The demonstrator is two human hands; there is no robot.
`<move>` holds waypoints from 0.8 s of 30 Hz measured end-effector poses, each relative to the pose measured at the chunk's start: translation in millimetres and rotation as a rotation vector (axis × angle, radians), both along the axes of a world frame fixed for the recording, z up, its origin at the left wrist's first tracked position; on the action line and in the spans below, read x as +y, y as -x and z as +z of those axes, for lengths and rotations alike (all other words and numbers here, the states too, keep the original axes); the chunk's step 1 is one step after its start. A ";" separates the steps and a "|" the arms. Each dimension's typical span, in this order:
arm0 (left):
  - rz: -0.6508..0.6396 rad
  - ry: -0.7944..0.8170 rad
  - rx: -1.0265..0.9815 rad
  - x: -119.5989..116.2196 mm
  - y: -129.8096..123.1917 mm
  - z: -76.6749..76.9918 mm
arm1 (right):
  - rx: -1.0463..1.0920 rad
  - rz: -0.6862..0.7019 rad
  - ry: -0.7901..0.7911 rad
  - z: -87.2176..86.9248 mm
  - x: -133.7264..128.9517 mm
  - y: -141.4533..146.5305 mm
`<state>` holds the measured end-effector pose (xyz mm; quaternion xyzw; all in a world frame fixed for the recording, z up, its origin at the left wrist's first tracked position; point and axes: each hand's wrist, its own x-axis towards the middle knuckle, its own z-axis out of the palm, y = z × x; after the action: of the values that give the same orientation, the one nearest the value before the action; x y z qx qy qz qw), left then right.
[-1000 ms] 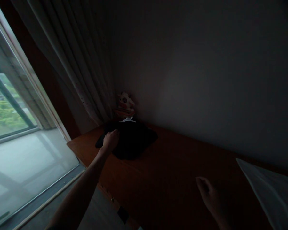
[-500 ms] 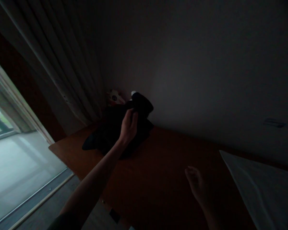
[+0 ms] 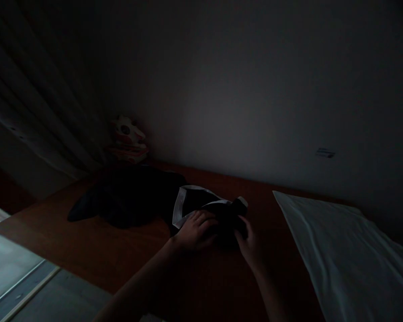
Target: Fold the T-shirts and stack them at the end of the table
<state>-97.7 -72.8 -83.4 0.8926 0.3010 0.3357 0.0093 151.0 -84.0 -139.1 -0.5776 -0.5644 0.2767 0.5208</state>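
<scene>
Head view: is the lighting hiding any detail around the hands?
Head view: very dim; the black cloth loses most of its folds to near-black, though its white trim stands out. Head view: the left hand and right hand show dimly, partly lost in shadow. Head view: brightest at the pale surface, lower left.

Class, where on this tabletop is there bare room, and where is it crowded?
Bare: wooden tabletop between black garment and near-left edge; strip between right hand and white cloth. Crowded: mid-table, left hand on white-trimmed black cloth; far-left corner, by cow figurine.
</scene>
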 end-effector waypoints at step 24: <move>0.465 0.660 -0.779 23.7 22.0 -8.1 | 0.103 -0.417 0.014 32.6 0.4 -40.0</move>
<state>-119.7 -49.1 -91.5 0.5624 0.5532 0.5219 0.3244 191.0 -83.5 -106.6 -0.6708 -0.4032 0.1960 0.5908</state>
